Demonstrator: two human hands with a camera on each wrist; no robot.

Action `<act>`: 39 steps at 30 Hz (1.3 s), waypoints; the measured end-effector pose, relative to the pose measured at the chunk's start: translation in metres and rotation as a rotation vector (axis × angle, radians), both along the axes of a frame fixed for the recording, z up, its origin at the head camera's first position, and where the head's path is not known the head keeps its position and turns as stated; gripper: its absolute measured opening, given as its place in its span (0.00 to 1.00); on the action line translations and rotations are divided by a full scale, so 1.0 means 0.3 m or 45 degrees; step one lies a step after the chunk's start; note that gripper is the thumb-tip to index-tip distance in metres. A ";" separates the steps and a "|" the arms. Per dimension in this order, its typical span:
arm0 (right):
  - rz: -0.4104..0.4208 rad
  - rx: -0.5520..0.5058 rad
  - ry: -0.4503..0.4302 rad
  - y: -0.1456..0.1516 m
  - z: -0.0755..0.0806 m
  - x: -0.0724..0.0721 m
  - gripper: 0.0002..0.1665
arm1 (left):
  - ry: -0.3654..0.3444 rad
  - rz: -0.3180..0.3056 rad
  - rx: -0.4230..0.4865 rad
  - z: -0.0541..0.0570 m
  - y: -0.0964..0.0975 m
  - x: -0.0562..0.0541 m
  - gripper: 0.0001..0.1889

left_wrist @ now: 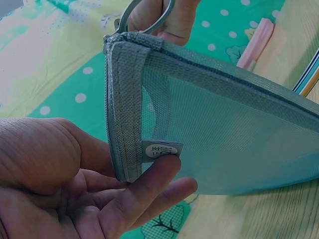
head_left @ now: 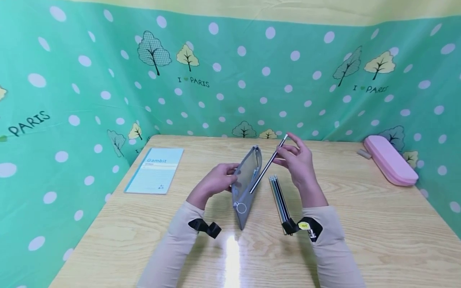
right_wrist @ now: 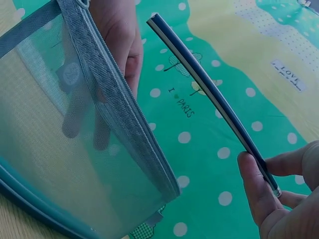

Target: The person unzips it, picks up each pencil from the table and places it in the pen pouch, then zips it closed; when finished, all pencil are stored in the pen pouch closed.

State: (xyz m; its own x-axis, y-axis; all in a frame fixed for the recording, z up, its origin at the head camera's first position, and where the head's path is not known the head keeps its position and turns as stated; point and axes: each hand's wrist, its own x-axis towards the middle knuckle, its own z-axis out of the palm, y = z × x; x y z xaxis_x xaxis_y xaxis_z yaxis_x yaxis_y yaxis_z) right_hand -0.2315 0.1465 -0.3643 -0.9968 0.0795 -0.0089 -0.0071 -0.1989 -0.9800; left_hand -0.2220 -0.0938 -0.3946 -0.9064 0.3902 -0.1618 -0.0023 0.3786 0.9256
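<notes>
A grey mesh zip pouch (head_left: 245, 173) stands tilted above the middle of the table, its zipped side spread apart in the head view. My left hand (head_left: 221, 178) grips its side edge, with fingers near a small label (left_wrist: 162, 150) in the left wrist view. My right hand (head_left: 298, 163) pinches a dark-and-white striped pencil (right_wrist: 209, 94) near its eraser end. The pencil slants down toward the pouch opening in the head view; whether its tip is inside cannot be told. Several more pencils (head_left: 278, 198) lie together on the table beside the pouch, partly behind the right wrist strap.
A light blue notebook (head_left: 154, 172) lies at the left of the wooden table (head_left: 360, 224). At the right back rest a pink pencil case (head_left: 390, 160) and a small grey block (head_left: 363, 153). A green dotted cloth (head_left: 201, 60) hangs along the table's back and sides.
</notes>
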 end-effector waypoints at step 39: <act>0.136 0.467 0.160 -0.141 -0.081 0.014 0.42 | 0.004 -0.005 -0.007 -0.003 0.006 -0.001 0.27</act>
